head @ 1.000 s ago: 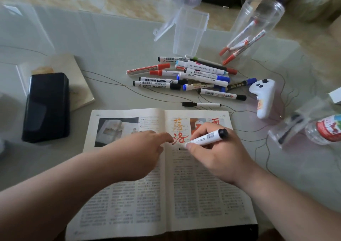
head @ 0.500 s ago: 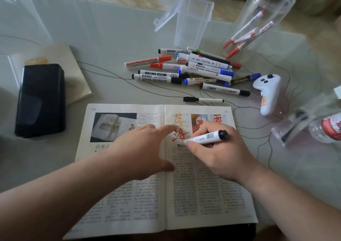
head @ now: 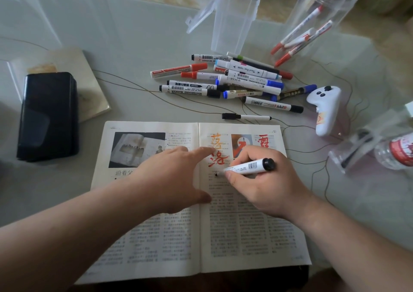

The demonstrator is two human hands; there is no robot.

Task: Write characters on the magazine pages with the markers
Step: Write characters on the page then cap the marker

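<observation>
The open magazine point(head: 169, 236) is lying at the table's point(head: 134, 34) near edge, and a black-ended marker point(head: 248, 167) is touching its right page just below the red characters point(head: 218, 157). The right hand point(head: 263, 186) is gripping that marker, while the left hand point(head: 169, 180) is resting on the pages, forefinger extended. Loose markers point(head: 223, 79) are lying just beyond.

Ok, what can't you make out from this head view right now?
Head view only:
- marker tip: mostly behind the right hand; paper contact unclear.
- red character, top right: lower part covered by the right hand.
- magazine print: too small to read.
- bottle: cut off by right edge.
</observation>
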